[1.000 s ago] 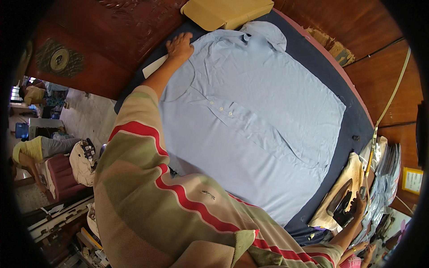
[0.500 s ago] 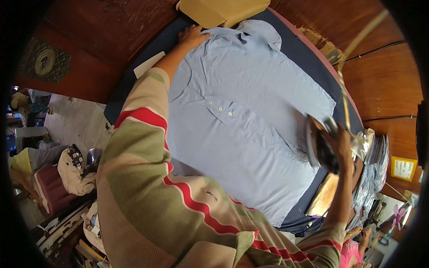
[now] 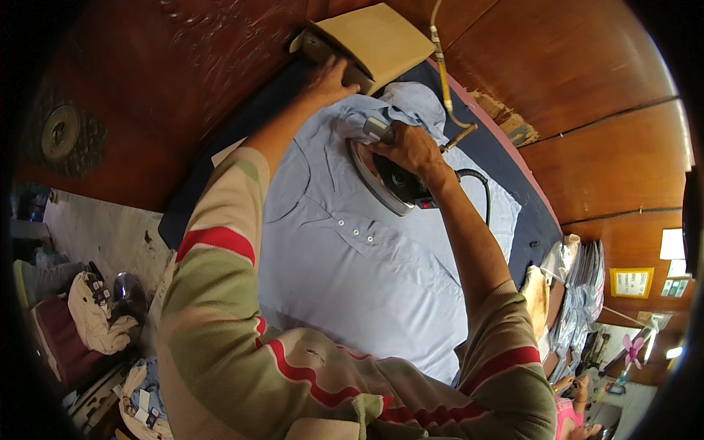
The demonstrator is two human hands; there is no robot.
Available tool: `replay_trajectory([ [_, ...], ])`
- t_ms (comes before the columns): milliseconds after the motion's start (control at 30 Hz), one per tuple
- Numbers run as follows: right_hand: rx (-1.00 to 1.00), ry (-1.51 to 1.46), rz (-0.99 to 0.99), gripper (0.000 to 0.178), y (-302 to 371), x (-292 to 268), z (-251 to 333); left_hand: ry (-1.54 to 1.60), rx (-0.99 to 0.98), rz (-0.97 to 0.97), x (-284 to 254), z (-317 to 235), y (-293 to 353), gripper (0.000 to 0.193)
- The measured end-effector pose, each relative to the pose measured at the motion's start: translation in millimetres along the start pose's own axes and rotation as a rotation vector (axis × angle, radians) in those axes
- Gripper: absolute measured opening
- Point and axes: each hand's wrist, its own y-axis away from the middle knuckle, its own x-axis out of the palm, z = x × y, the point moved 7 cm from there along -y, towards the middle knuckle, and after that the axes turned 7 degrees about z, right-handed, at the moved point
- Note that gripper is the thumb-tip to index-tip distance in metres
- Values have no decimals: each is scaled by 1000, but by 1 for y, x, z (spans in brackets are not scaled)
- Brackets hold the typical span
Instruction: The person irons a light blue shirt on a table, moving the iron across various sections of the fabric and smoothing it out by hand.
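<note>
– Iron [image 3: 397,176] and right hand [image 3: 414,154] have come across from the shirt's lower right to its upper part, near a sleeve. How is the iron held?

– Its grip is clamped round the handle [image 3: 378,130], probably to steer and press from above.

– And the shirt [image 3: 345,286]?

– Spread before the wearer on the dark-covered counter [image 3: 194,191], buttons up, presumably so one layer face lies flat and reachable.

– Left hand [image 3: 328,86]?

– At the shirt's upper edge, beside the box [image 3: 378,37], perhaps to steady the cloth. I cannot tell whether that grip is apart or pinching fabric.

– Why the hose [image 3: 444,70] up there?

– Likely slung high to stay off the cloth.

– Any labels?

– Beyond, a yellow-edged sign [image 3: 631,282] on the wall carries dark writing, with pale papers [image 3: 672,246] beside it. I make out no brand on the iron.
</note>
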Motion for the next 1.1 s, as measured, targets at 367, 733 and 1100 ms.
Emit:
replay_trajectory([
  [367,28,35,-108,48,-53,-5,13,61,37,-189,16,28,-6,42],
  [733,-201,104,108,51,-35,10,34,-204,-69,138,20,51,34,30],
  [1100,-226,37,-87,50,-106,0,59,43,-300,430,-11,81,104,30],
])
